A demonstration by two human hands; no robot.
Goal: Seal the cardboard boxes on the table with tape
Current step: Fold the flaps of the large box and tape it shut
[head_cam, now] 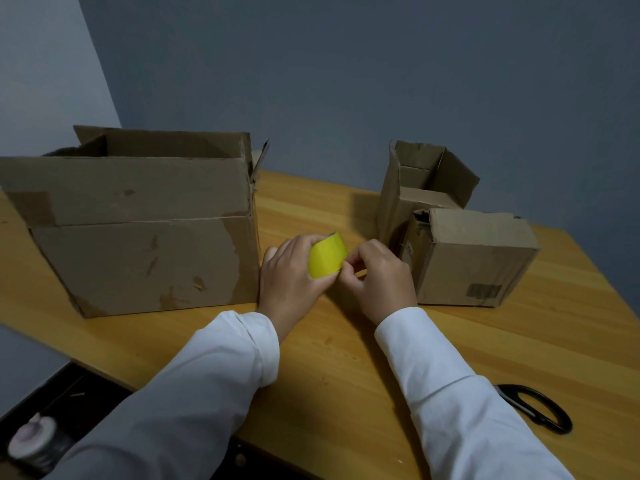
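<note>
A yellow tape roll point(327, 258) is held just above the wooden table point(329, 344), between the boxes. My left hand point(290, 275) grips the roll from the left. My right hand point(377, 276) pinches at the roll's right edge with thumb and forefinger. A large cardboard box point(138, 230) stands at the left with its top flaps up. A small cardboard box point(474, 258) lies at the right, one end torn open. Behind it a tall narrow box point(420, 188) stands with its flaps open.
Black-handled scissors point(540, 407) lie near the table's front right edge, partly under my right sleeve. A small round spool-like object point(33, 441) sits below the table's left edge. A grey-blue wall rises close behind the table.
</note>
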